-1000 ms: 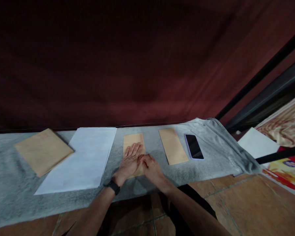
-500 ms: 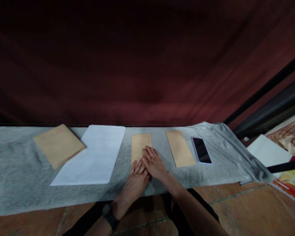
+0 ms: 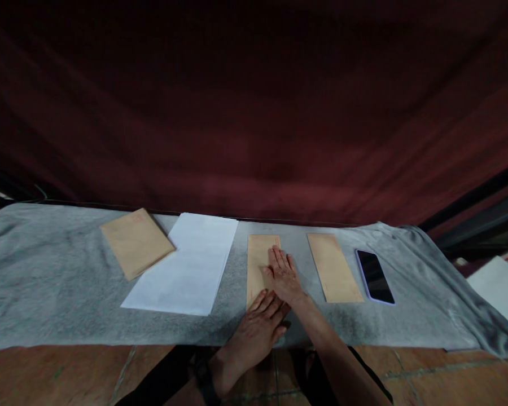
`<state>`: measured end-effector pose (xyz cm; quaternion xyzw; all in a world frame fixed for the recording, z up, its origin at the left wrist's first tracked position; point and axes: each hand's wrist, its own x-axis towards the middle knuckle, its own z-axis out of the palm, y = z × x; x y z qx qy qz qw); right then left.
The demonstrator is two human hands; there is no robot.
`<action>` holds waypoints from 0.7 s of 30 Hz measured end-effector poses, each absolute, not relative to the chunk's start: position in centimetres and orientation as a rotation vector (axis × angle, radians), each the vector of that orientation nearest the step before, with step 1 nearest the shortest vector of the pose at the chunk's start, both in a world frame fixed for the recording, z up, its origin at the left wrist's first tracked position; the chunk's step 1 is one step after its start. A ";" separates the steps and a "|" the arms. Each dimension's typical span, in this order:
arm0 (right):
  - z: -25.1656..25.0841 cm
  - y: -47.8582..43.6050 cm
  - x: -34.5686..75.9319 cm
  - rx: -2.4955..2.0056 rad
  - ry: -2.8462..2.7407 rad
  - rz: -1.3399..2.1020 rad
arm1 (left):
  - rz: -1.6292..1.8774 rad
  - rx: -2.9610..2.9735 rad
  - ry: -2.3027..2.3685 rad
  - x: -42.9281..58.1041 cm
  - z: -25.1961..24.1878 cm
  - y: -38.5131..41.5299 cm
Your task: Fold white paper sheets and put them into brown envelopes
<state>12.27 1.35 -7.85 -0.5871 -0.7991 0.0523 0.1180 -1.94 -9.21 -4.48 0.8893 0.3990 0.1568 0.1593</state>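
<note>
A brown paper envelope (image 3: 258,256) lies on the grey cloth in front of me, with small red print near its top right corner. My left hand (image 3: 260,321) rests flat across its near end, fingers stretched out. Farther up, along the right side of the same envelope, my right hand (image 3: 283,276) lies palm down with its fingers extended. The hands are close together and cover the envelope's lower right part. To the right of my right hand lies another brown envelope (image 3: 334,268).
A stack of white paper (image 3: 190,265) lies to the left, partly under a pile of brown envelopes (image 3: 138,239). A phone (image 3: 376,276) in a light purple case lies at right. Grey cloth (image 3: 55,282) covers the table; a dark red curtain (image 3: 237,141) hangs behind it.
The view has turned left, so everything appears shifted right. My right hand has slid up along the envelope, away from my left hand, which stays at the near end.
</note>
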 end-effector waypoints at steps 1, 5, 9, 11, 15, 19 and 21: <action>-7.9 1.3 12.2 -1.718 -2.338 0.140 | 0.433 2.539 1.127 -2.1 -4.3 -9.2; -7.9 1.1 12.2 -1.709 -2.347 0.090 | 0.342 2.522 1.086 -2.5 -3.9 -9.2; -8.0 0.6 12.4 -1.719 -2.343 0.055 | 0.311 2.523 1.040 -3.1 -4.2 -9.3; -8.1 0.3 12.5 -1.722 -2.344 0.039 | 0.299 2.530 1.023 -3.4 -4.4 -9.4; -8.3 -0.1 12.8 -1.714 -2.336 -0.012 | 0.235 2.556 1.002 -3.8 -4.6 -9.6; -8.4 -0.4 13.2 -1.701 -2.332 -0.060 | 0.180 2.615 0.999 -4.1 -5.1 -9.6; -8.4 -0.5 13.5 -1.706 -2.333 -0.067 | 0.194 2.638 1.004 -4.2 -5.5 -9.7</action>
